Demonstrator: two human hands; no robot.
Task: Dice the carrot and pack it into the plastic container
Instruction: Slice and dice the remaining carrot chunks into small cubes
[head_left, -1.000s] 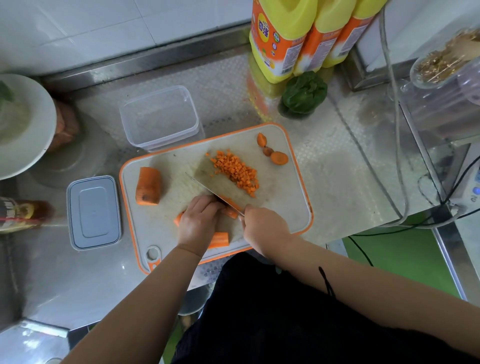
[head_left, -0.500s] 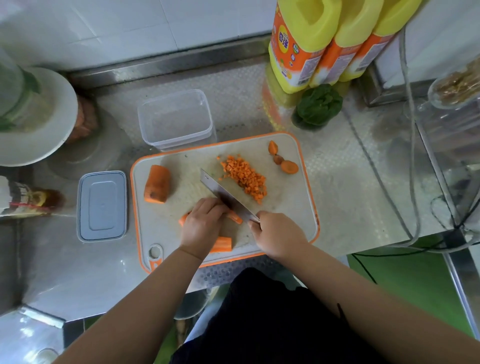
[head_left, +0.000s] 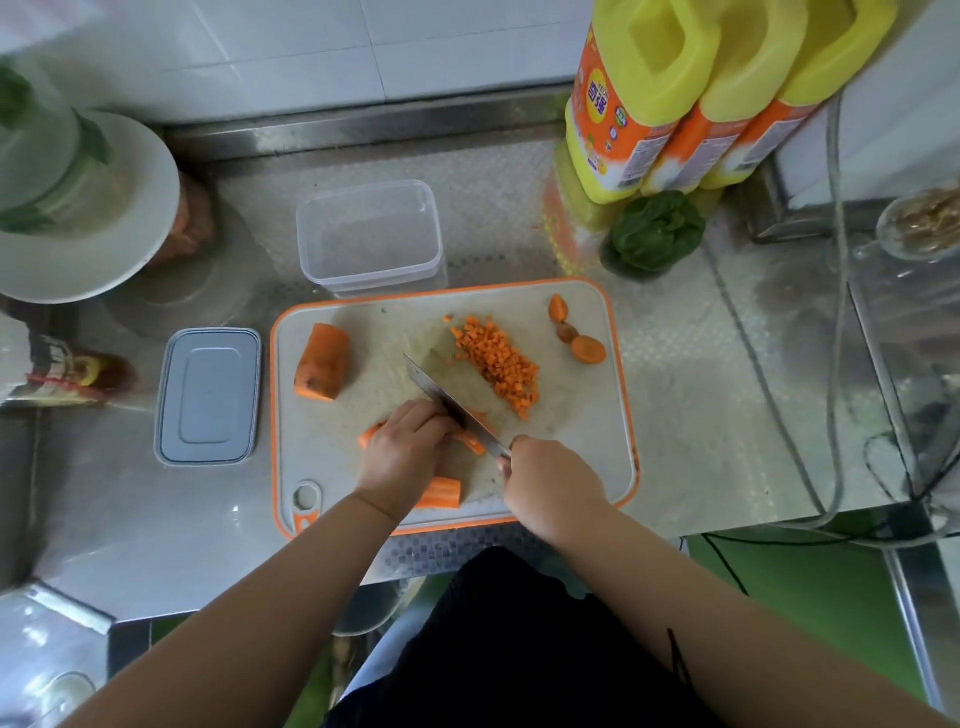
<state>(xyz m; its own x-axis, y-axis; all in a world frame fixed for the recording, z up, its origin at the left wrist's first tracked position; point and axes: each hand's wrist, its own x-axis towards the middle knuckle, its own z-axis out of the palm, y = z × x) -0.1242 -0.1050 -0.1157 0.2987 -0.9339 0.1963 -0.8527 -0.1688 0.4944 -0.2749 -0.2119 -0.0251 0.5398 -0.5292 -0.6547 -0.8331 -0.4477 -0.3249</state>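
Carrot strips (head_left: 470, 441) lie under my left hand (head_left: 402, 457), fingers curled, pinning them; my right hand (head_left: 550, 480) grips the knife (head_left: 449, 402). Diced pile (head_left: 498, 364) done; a chunk (head_left: 322, 361) remains; container (head_left: 370, 234) unfilled.

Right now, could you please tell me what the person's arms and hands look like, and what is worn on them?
Both forearms are bare, with no sleeves in view. The left hand and right hand wear no gloves, and I can make out no rings or watch. A thin dark band, perhaps a hair tie, circles the right forearm. Dark clothing shows below, between the arms.
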